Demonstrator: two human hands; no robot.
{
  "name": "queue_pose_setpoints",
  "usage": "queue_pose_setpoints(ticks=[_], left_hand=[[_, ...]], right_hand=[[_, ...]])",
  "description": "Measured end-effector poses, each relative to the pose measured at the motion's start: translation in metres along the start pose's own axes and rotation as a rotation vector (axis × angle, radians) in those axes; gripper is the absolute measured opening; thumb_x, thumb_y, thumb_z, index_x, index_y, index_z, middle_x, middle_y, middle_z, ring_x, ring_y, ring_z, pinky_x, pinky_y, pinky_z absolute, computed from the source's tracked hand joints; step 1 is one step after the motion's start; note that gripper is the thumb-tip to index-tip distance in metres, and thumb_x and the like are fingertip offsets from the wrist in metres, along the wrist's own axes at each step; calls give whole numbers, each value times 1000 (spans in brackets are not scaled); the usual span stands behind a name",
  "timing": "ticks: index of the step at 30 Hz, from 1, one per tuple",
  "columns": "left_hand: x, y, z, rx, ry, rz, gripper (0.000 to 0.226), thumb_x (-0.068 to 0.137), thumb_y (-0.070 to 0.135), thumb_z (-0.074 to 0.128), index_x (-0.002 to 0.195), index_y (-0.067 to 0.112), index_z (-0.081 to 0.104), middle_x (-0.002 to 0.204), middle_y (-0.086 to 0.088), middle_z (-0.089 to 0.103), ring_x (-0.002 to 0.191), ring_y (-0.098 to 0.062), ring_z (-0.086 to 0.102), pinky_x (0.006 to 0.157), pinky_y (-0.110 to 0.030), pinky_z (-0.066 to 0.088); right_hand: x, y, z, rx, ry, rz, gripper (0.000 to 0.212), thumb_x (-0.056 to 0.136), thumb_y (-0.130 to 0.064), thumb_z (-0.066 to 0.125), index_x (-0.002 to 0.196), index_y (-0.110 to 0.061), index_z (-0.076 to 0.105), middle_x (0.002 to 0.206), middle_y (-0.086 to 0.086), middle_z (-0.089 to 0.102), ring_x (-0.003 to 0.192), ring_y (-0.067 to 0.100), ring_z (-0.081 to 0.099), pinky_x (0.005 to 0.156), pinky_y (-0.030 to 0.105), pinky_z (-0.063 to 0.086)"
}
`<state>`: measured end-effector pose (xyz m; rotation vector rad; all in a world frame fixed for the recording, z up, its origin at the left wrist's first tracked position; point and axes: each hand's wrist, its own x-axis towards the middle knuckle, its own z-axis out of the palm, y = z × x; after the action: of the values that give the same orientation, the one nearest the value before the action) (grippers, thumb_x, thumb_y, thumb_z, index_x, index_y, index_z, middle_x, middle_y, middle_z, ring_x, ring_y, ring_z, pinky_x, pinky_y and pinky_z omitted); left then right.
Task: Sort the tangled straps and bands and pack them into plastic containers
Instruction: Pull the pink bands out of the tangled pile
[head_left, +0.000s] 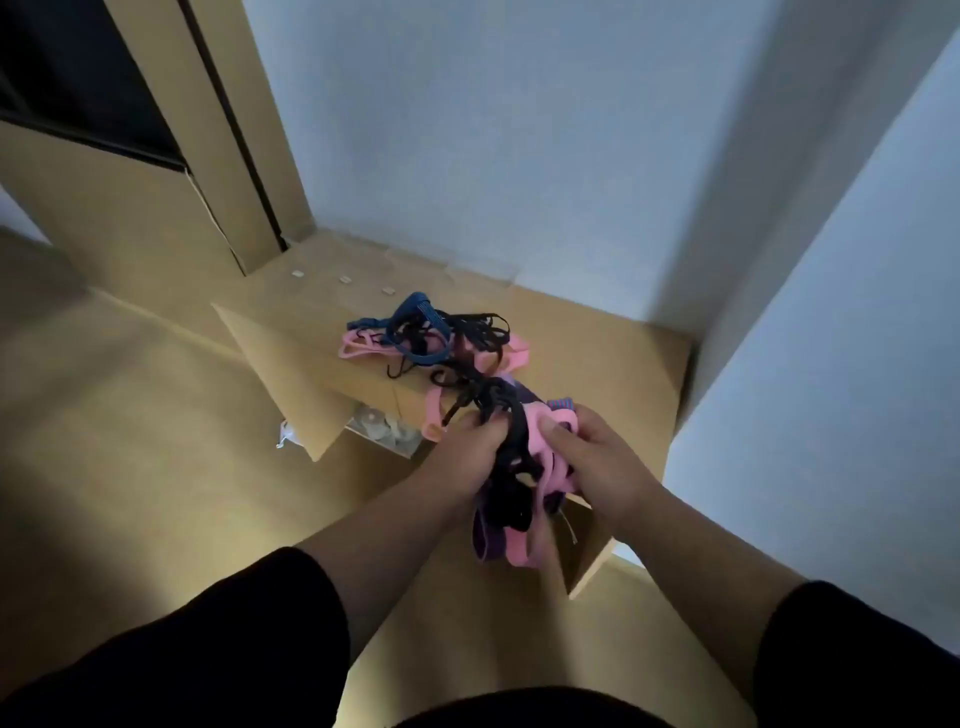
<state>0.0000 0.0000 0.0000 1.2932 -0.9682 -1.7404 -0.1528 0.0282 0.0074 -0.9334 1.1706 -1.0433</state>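
While both hands grip one knot | left hand (470, 447) and right hand (587, 457) clench the tangled straps (511, 462) between them | tangle trails away to the heap (426, 338) on the surface (597, 358).

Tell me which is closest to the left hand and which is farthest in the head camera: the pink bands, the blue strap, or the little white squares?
From the left hand:
1. The pink bands, right beside its fingers in the held bundle.
2. The blue strap, farther back on the wooden top, in the pile.
3. The little white squares, farthest, back near the wall.
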Motion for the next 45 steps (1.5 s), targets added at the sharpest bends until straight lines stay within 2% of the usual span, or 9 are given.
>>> queue_pose_setpoints(ticks=[10,15,19,22,26,34,37,41,45], left_hand=[[121,76,-62,272,112,78,40,76,58,60,109,37,66,115,-7,69,106,-31,67,95,-54,54],[180,111,-78,307,127,64,39,78,53,58,110,32,66,113,-6,71,105,-27,67,97,-51,54],[223,133,-92,290,139,102,32,81,47,64,105,26,68,111,-12,72,104,-30,69,97,-51,53],[253,144,-109,337,149,71,52,66,54,69,110,26,68,107,-8,74,101,-27,71,95,-52,55],[299,152,-135,489,74,60,48,63,56,64,104,32,66,103,-2,74,98,-23,70,93,-49,56],[388,145,-185,775,-243,5,47,77,48,59,115,20,56,104,-2,68,96,-18,64,84,-35,51],[407,137,-196,818,-363,24,14,89,32,59,99,22,59,102,-11,71,88,-17,64,83,-40,52],[429,136,-203,986,-427,127,39,77,50,47,90,17,64,89,-6,70,85,-23,66,80,-44,55],[439,134,-208,1170,-454,197,33,86,43,47,94,16,65,96,-6,69,89,-28,63,77,-40,53]], right_hand=[[145,-30,16,15,-120,-34,21,104,-22,51,119,-12,64,117,20,68,96,31,71,73,38,59],[219,-52,17,-76,-179,-42,18,106,-18,47,113,-18,64,106,21,71,88,30,68,75,47,55],[270,-64,26,-124,-138,-29,17,105,-20,49,113,-23,64,104,20,72,84,30,68,60,35,56],[298,-60,34,-114,-115,-8,16,104,-23,51,111,-28,65,104,18,73,92,36,70,78,52,58],[332,-49,38,-113,-34,45,21,104,-18,51,123,-18,61,110,15,73,106,36,69,96,57,54],[388,-4,74,-307,231,238,19,102,-26,57,118,-23,65,100,2,76,90,19,75,79,40,62],[401,2,83,-412,372,314,12,99,-28,60,108,-25,67,97,3,75,87,21,73,68,35,57],[405,8,82,-547,532,384,20,91,-18,61,108,-21,70,100,-3,73,96,19,68,89,39,53],[395,4,88,-569,597,410,16,92,-19,62,90,-35,63,90,-12,72,86,12,67,74,31,51]])
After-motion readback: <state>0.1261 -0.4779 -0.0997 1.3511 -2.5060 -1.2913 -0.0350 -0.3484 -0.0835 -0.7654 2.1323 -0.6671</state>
